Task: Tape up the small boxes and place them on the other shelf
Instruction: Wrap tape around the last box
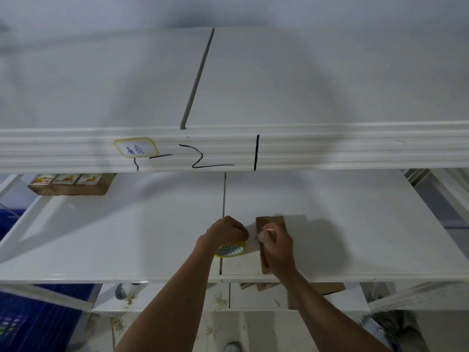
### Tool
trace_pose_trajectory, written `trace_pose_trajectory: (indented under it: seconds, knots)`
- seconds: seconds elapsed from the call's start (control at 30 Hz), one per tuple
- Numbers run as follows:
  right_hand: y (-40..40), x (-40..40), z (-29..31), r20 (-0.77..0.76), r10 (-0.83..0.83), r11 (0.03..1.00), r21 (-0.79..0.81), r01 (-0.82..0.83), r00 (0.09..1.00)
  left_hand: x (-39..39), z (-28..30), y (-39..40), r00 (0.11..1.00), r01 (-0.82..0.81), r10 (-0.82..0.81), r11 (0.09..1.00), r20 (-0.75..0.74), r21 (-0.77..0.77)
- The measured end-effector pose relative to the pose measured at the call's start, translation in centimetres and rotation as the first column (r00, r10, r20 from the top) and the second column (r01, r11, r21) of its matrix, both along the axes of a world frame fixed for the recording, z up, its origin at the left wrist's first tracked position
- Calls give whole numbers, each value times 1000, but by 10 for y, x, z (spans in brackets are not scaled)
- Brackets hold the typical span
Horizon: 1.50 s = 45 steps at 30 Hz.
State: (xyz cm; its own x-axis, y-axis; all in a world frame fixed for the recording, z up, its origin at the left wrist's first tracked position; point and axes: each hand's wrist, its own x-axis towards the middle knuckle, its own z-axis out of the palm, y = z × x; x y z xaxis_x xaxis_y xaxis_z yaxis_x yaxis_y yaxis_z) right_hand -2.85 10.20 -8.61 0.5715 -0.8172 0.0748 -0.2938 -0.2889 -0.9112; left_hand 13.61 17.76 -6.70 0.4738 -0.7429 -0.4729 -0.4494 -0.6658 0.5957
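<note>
Hands work side by side on a white shelf [127, 237]: left hand [225, 231] grips a yellow tape roll [231, 250], right hand [276, 246] pinches clear tape atop a small brown cardboard box [270, 221].

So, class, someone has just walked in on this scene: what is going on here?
A person stands at a white shelf, taping up a small cardboard box. The left hand grips a yellow roll of tape beside the box. The right hand rests on the box and pinches what looks like the tape's end. More small boxes sit at the back left of the same shelf.
</note>
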Motion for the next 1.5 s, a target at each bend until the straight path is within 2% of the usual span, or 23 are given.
trace_pose_trajectory:
  seconds: [0.17, 0.37, 0.47, 0.6, 0.77, 0.87, 0.93, 1.0, 1.1, 1.17, 1.27, 1.37, 1.5]
  knots:
    - [-7, 1, 4, 1, -90, 989, 122, 89, 996, -2, -1, -1, 999, -34, 34, 999, -3, -4]
    - [1, 3, 5, 10, -57, 996, 73, 56, 998, -6, -2, 3, 991, -121, 119, 992, -54, -34]
    - [2, 3, 6, -18, -67, 992, 108, 68, 998, -13, -1, 5, 986, -151, 147, 988, -76, -40]
    - [-3, 5, 2, -34, -137, 967, 212, 141, 990, -4, -1, 27, 966, -258, 259, 966, 10, -10]
    - [-12, 9, 4, 3, -193, 903, 392, 177, 981, 10, 5, 60, 829, -533, 478, 833, -290, -151]
    - [-28, 10, 15, 83, -321, 712, 678, 183, 943, -8, 14, 63, 753, -622, 489, 748, -439, -233]
    - [-46, 5, 20, 132, -383, 668, 724, 176, 914, -20, 19, 63, 707, -667, 486, 699, -514, -257]
    - [-63, -7, 23, 108, -396, 735, 633, 244, 912, -28, 22, 63, 670, -701, 483, 662, -563, -266]
    - [-84, -42, 10, -108, -402, 839, 353, 413, 909, -38, 20, 59, 636, -731, 482, 626, -602, -271]
    - [-92, -64, -4, -205, -403, 854, 265, 447, 892, -46, 21, 56, 628, -736, 483, 623, -611, -264]
    - [-93, -85, -13, -288, -332, 885, 234, 402, 898, -60, 23, 51, 616, -746, 492, 615, -615, -255]
    - [-94, -93, -17, -356, -260, 939, 125, 321, 898, -70, 26, 47, 601, -761, 510, 600, -615, -246]
    - [-97, -92, -12, -542, -216, 968, -12, 249, 812, -83, 30, 46, 604, -764, 528, 596, -597, -247]
